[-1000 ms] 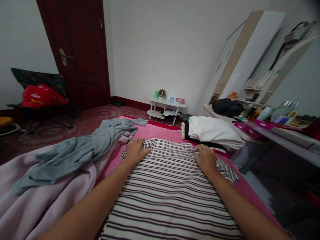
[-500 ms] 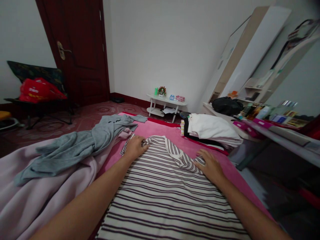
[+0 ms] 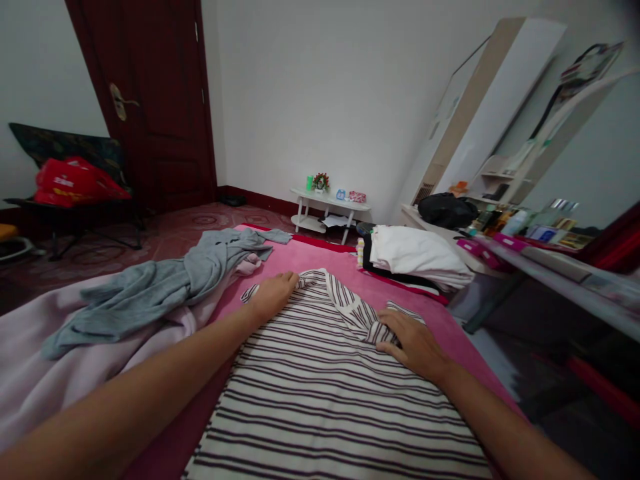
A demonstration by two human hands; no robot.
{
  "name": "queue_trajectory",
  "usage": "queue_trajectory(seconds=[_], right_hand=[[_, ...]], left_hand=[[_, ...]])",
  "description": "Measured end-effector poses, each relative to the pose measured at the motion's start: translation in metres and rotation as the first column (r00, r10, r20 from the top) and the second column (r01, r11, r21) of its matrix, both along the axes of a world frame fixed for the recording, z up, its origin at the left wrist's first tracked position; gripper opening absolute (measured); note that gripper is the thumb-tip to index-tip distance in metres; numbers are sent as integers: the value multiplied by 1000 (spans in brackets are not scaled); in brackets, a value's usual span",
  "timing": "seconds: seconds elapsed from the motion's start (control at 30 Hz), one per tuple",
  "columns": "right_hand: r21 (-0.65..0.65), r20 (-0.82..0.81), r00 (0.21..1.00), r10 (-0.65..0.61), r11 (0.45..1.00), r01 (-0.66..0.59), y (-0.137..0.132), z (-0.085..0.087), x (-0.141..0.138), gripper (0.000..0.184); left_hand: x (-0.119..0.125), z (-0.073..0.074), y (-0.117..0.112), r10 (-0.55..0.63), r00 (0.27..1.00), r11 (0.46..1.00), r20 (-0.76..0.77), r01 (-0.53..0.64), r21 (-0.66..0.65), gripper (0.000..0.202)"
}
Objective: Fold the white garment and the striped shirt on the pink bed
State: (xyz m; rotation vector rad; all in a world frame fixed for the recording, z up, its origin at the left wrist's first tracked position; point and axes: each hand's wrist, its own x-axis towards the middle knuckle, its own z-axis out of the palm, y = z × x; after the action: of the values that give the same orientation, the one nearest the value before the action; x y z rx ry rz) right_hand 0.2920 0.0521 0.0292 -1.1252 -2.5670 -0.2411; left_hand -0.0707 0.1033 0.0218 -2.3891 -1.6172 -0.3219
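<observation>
A white shirt with dark stripes lies flat on the pink blanket of a bed in front of me. My left hand rests flat on the shirt's far left corner, near its sleeve. My right hand grips the shirt's right sleeve, which is folded inward across the body. Both forearms stretch out over the striped cloth.
A crumpled grey garment lies on a pale lilac blanket to the left. Folded white and dark clothes are stacked at the bed's far right. A cluttered desk, a small white table, a dark door and a chair with a red bag stand around.
My right hand has pulled the right sleeve inward and toward me, folding it over the shirt. My left hand has stayed at the far left corner and flattened.
</observation>
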Motion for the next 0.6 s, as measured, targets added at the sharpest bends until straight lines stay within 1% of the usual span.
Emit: queue_trajectory(seconds=[0.07,0.1,0.17,0.2,0.23,0.3,0.33,0.37,0.4,0.43,0.5,0.53,0.6], right_hand=[[19,112,994,-16,1000,14,1,4,9,34],[31,144,988,-64,998,60,3,5,14,32],[75,135,964,-229,973,220,11,10,21,35],[104,94,936,-339,938,330,17,14,24,37],[128,40,891,-453,886,445,23,18,27,39],[151,-71,761,-644,748,647,37,29,31,41],[146,-107,698,-708,683,716,45,34,33,42],[138,-125,648,-751,634,761,52,39,35,43],[132,-129,617,-777,603,787,59,42,36,45],[130,-126,599,-791,586,800,66,45,37,45],[133,-102,589,-801,576,806,79,45,37,46],[133,-87,588,-804,576,807,84,42,36,45],[109,-53,580,-813,572,813,94,31,33,41]], left_hand=[[-5,10,1,-135,983,991,-121,133,-24,20],[-8,17,2,-185,967,983,-173,183,-32,20],[-15,31,8,-239,937,970,-255,241,-24,20],[-18,39,12,-245,926,968,-286,252,-12,21],[-21,47,18,-239,921,968,-309,252,4,22],[-25,62,32,-210,920,971,-331,236,39,24],[-25,68,40,-192,922,973,-335,224,57,25],[-26,72,49,-177,925,974,-336,213,74,25],[-25,75,58,-164,928,975,-336,204,89,25],[-24,76,66,-153,930,975,-333,198,104,26],[-20,72,83,-130,940,975,-317,179,132,25],[-17,67,90,-119,946,976,-301,167,139,25],[-12,52,102,-90,966,982,-244,127,139,25]])
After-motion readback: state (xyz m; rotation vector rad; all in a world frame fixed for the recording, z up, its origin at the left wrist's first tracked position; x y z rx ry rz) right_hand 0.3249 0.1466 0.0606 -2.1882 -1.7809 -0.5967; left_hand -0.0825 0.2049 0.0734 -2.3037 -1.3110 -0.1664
